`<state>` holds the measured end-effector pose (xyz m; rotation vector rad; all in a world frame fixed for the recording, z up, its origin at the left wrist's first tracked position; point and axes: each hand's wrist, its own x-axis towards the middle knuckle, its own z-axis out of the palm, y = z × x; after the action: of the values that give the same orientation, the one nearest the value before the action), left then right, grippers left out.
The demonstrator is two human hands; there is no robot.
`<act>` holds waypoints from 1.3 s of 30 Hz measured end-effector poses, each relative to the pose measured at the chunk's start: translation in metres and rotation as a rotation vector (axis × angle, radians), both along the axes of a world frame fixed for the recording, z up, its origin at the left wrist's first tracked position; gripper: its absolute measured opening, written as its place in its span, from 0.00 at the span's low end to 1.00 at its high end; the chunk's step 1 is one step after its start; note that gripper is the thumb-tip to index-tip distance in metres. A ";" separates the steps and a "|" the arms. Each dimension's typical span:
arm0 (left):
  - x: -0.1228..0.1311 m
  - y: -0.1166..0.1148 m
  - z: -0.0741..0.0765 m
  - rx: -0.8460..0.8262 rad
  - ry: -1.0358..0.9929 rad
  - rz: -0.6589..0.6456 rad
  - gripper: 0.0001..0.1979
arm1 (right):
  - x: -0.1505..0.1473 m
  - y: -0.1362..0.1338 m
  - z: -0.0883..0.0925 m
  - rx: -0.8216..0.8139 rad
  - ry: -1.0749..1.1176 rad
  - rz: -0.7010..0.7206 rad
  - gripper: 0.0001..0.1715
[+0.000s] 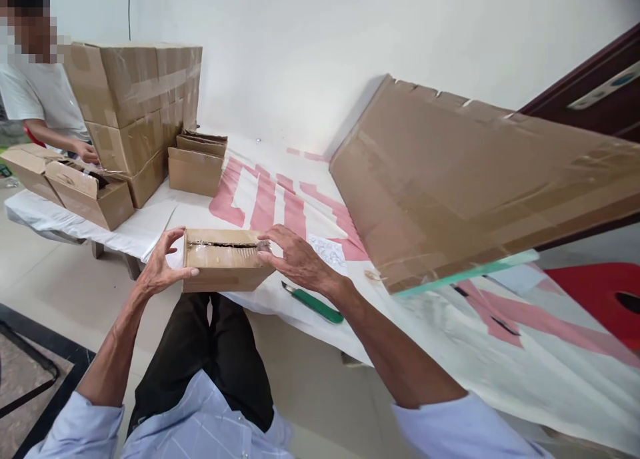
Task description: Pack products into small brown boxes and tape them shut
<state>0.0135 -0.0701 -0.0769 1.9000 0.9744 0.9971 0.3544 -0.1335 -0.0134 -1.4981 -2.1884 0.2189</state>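
A small cardboard box (225, 277) sits at the table's front edge, just above my knees. Its top flaps meet at a dark, ragged slit, with tape over parts of it. My left hand (164, 265) grips the left end, thumb on the front top edge and fingers along the side. At the right end, my right hand (297, 260) holds the box with curled fingers on the top corner; its thumb is partly hidden. A green utility knife (316, 304) with its blade out lies on the cloth below my right wrist.
Stacked taped boxes (135, 89) stand at the back left, beside an open box (196, 169). A co-worker's hand (86, 152) is near another open box (93, 195). A large cardboard panel (480, 185) leans at right. Clear plastic packets (327, 251) lie on the cloth (200, 209).
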 end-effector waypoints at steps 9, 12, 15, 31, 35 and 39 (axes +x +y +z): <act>0.002 0.012 0.018 -0.007 0.116 -0.060 0.27 | 0.012 -0.008 -0.021 0.019 0.157 0.030 0.10; 0.002 0.015 0.018 -0.052 0.086 -0.081 0.28 | 0.021 -0.015 -0.031 0.035 0.218 -0.025 0.13; 0.001 0.017 0.016 -0.075 0.082 -0.088 0.32 | 0.043 -0.028 -0.049 -0.015 0.193 -0.153 0.16; 0.009 0.012 0.018 -0.003 0.156 -0.039 0.31 | 0.100 -0.084 -0.105 -0.134 -0.039 -0.605 0.14; 0.010 0.009 0.018 0.005 0.146 -0.032 0.30 | 0.065 -0.060 -0.042 0.092 0.113 -0.389 0.19; 0.010 0.009 0.017 -0.012 0.147 -0.019 0.32 | 0.010 -0.025 0.016 0.108 0.024 -0.040 0.19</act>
<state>0.0240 -0.0613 -0.0594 1.9914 1.0417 0.8485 0.3644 -0.1585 0.0029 -1.4702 -2.1146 0.1031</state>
